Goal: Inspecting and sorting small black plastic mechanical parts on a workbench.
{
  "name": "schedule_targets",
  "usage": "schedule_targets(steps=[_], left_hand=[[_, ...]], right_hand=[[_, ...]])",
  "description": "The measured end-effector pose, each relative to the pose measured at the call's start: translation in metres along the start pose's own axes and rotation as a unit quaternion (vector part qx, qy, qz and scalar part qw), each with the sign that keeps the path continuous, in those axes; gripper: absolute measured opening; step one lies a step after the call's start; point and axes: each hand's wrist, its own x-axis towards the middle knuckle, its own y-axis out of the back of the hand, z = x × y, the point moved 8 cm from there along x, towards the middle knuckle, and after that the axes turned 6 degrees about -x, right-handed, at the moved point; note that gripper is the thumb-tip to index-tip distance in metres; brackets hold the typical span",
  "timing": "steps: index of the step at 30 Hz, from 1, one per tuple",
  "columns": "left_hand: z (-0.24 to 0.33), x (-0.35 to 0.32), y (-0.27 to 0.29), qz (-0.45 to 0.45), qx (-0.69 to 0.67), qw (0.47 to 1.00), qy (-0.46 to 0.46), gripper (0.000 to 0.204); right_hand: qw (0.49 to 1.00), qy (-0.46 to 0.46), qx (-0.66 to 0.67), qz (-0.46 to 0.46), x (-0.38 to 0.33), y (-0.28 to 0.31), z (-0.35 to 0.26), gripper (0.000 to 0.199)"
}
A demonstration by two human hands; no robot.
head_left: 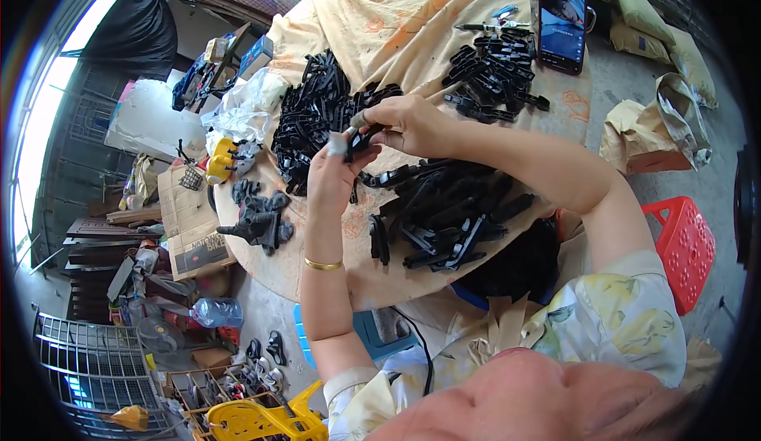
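Over the middle of the cloth-covered round table, my left hand (334, 173) and my right hand (418, 127) meet around a small black plastic part (361, 143). Fingers of both hands are closed on it, hiding much of its shape. White wrapping covers a fingertip of the left hand, and a brownish covering sits on a right fingertip. Beyond the left hand lies a heap of black plastic parts (309, 112). A second heap of black parts (495, 72) rests at the far right. Nearer me, below the right forearm, longer black pieces (452, 203) are piled loosely.
A phone (561, 24) stands upright at the table's far right. Dark figurines (265, 220) and a yellow toy (222, 162) sit by the left edge. A red stool (688, 251) and paper sack (646, 132) are to the right; a dark-filled container (511, 270) is close to my body.
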Motion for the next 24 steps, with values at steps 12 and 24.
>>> schedule_targets(steps=[12, 24], left_hand=[[0.022, -0.01, -0.005, 0.042, 0.312, 0.931, -0.184, 0.028], [0.034, -0.028, -0.04, 0.011, 0.593, 0.737, -0.323, 0.028]], right_hand=[[0.997, 0.032, -0.073, 0.004, 0.001, 0.006, -0.018, 0.038], [0.993, 0.0, -0.058, -0.106, 0.004, 0.003, -0.009, 0.03]])
